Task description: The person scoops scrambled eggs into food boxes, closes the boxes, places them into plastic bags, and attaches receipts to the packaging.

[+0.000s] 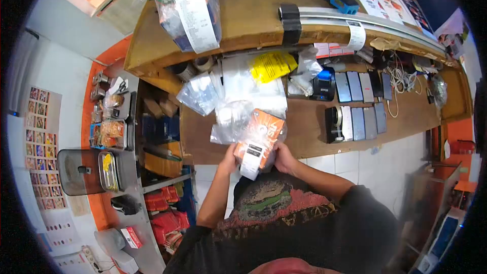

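An orange box (269, 127) with a white and black printed label (252, 155) is held in front of my body, at the near edge of the wooden desk (304, 137). My left hand (231, 158) grips its left side. On the right side my right hand (285, 158) closes round it, its fingers partly hidden. Clear plastic bags (233, 116) lie just behind and beside the box. Farther back are a stack of clear plastic (253, 89) and a yellow bag (274, 67).
Phones (353, 86) lie in two rows at the right, near a blue and black printer (323, 83) and white cables (398, 78). A wrapped parcel with a receipt (193, 15) sits on the upper shelf. Food containers (112, 129) stand left.
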{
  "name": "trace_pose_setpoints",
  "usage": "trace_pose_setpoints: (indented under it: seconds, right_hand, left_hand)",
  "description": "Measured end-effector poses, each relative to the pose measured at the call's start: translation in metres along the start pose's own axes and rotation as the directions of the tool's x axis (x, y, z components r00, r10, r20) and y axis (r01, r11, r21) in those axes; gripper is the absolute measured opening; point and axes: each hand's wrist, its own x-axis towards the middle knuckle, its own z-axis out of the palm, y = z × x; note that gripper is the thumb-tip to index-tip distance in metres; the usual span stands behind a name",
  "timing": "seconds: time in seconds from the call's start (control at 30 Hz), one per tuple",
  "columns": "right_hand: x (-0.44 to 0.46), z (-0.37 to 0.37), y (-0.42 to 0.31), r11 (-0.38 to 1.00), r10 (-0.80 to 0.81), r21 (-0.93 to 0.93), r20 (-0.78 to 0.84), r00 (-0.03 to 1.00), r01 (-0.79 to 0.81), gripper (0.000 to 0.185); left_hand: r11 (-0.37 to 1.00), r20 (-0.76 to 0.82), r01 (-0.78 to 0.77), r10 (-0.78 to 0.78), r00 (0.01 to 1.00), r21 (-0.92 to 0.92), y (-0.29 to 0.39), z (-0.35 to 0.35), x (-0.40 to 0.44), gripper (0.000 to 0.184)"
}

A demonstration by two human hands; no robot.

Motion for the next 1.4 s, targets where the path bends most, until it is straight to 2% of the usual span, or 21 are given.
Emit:
trace_pose_setpoints:
  seconds: [0.03,0.2,0.27,0.43,0.5,0.6,0.77,0.83,0.87,0.9,0.93,0.97,1.0,1.03,1.07,1.1,1.2,1.27,1.33,1.37,1.4]
  right_hand:
    - [0.0,-0.002,-0.002,1.0,0.014,0.003,-0.037,0.999,-0.014,0.063]
    - [-0.068,0.053,-0.053,0.988,-0.055,-0.146,-0.019,0.998,0.052,0.059]
    - [-0.098,0.088,-0.085,0.925,-0.244,-0.275,0.1,0.965,0.263,0.063]
    - [-0.143,0.17,-0.178,0.64,-0.439,-0.401,0.51,0.74,0.656,0.073]
    - [-0.16,0.22,-0.214,0.583,-0.574,-0.31,0.497,0.651,0.751,0.071]
    - [-0.149,0.268,-0.274,0.517,-0.628,-0.216,0.561,0.538,0.828,0.066]
    - [-0.113,0.304,-0.331,0.364,-0.627,-0.635,0.374,0.683,0.681,0.079]
    - [-0.076,0.301,-0.347,0.479,-0.615,-0.629,0.258,0.745,0.613,0.085]
    - [-0.06,0.291,-0.354,0.477,-0.616,-0.627,0.261,0.743,0.616,0.085]
    - [-0.048,0.284,-0.356,0.472,-0.672,-0.553,0.277,0.686,0.686,0.076]
    - [-0.045,0.279,-0.359,0.503,-0.634,-0.45,0.389,0.669,0.738,0.064]
    - [-0.051,0.278,-0.351,0.459,-0.655,-0.434,0.424,0.626,0.775,0.076]
    - [-0.061,0.278,-0.34,0.498,-0.64,-0.431,0.402,0.654,0.753,0.068]
    - [-0.055,0.269,-0.339,0.577,-0.625,-0.396,0.349,0.698,0.715,0.065]
    - [-0.058,0.271,-0.325,0.509,-0.643,-0.431,0.384,0.662,0.745,0.065]
    - [-0.049,0.269,-0.321,0.495,-0.65,-0.429,0.396,0.649,0.756,0.066]
    - [-0.024,0.236,-0.323,0.408,-0.715,-0.428,0.401,0.573,0.807,0.064]
    - [-0.048,0.239,-0.271,0.297,-0.823,-0.45,0.326,0.464,0.842,0.061]
    - [-0.027,0.175,-0.261,0.153,-0.876,-0.489,0.335,0.347,0.859,0.056]
    - [-0.014,0.141,-0.256,0.206,-0.884,-0.525,0.263,0.387,0.826,0.052]
    - [-0.005,0.119,-0.24,0.265,-0.887,-0.556,0.181,0.425,0.788,0.049]
  left_hand:
    - [1.0,-0.067,-0.001,0.0,0.998,-0.017,-0.003,0.012,-0.01,0.058]
    - [0.968,0.03,-0.239,0.237,0.971,0.081,0.013,0.071,-0.082,0.054]
    - [0.869,-0.003,-0.483,0.486,0.874,-0.106,0.041,0.109,-0.114,0.054]
    - [0.724,0.159,-0.675,0.69,0.706,-0.143,0.171,0.202,-0.182,0.049]
    - [0.747,0.198,-0.658,0.662,0.722,-0.096,0.234,0.24,-0.191,0.049]
    - [0.646,0.254,-0.751,0.755,0.604,-0.135,0.308,0.302,-0.186,0.051]
    - [0.675,0.317,-0.732,0.716,0.622,-0.089,0.393,0.315,-0.111,0.054]
    - [0.719,0.336,-0.688,0.675,0.657,-0.099,0.394,0.31,-0.097,0.058]
    - [0.638,0.357,-0.767,0.733,0.579,-0.065,0.383,0.313,-0.102,0.061]
    - [0.647,0.289,-0.762,0.737,0.611,-0.037,0.376,0.313,-0.098,0.062]
    - [0.567,0.327,-0.824,0.783,0.53,-0.022,0.366,0.31,-0.095,0.066]
    - [0.299,0.33,-0.947,0.887,0.322,0.119,0.354,0.307,-0.089,0.068]
    - [0.12,0.343,-0.987,0.927,0.149,0.104,0.348,0.307,-0.086,0.067]
    - [-0.036,0.298,-0.899,0.949,0.107,0.437,0.338,0.304,-0.079,0.064]
    - [0.007,0.242,-0.976,0.968,0.062,0.219,0.331,0.304,-0.074,0.063]
    - [0.078,0.223,-0.971,0.966,0.13,0.228,0.324,0.297,-0.072,0.062]
    - [0.042,0.14,-0.943,0.986,0.093,0.331,0.297,0.265,-0.082,0.056]
    - [-0.02,0.209,-0.94,0.976,0.055,0.341,0.264,0.229,-0.089,0.051]
    - [0.152,0.278,-0.935,0.928,0.246,0.32,0.214,0.191,-0.104,0.046]
    - [0.213,0.288,-0.92,0.905,0.313,0.33,0.181,0.17,-0.106,0.044]
    - [0.406,0.302,-0.86,0.815,0.494,0.309,0.151,0.149,-0.115,0.043]
